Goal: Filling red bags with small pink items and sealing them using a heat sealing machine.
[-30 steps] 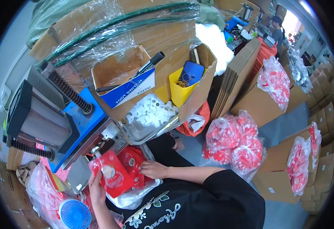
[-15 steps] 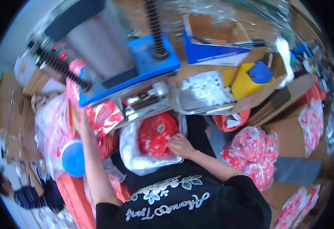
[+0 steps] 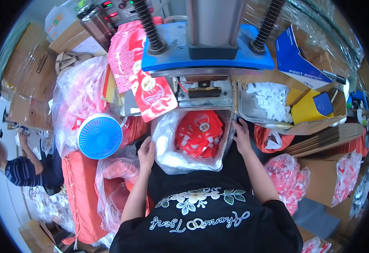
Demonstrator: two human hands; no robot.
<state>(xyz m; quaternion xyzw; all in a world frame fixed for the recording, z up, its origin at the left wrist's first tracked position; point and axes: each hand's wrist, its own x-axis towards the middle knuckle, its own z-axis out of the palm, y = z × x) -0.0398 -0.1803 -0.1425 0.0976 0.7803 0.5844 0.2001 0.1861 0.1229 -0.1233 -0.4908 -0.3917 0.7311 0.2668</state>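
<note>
A clear plastic bag, spread wide at its mouth, rests on my lap below the press. Inside it lies a heap of red printed packets with white patches. My left hand holds the bag's left side, its fingers pointing up along the plastic. On the opposite side, my right hand grips the bag's right edge, fingers partly hidden behind it. Flat red pouches overhang the work surface to the left of the press bed, above my left hand.
A blue-plated press with spring columns stands ahead. Right of it sit a metal tray of white plastic pieces and a yellow container. A blue fan stands left, near filled plastic bags. Another person works at far left.
My left hand has come from beside the red pouches down to the bag's left side. My right hand has left the packets for the bag's right edge. The view has swung left.
</note>
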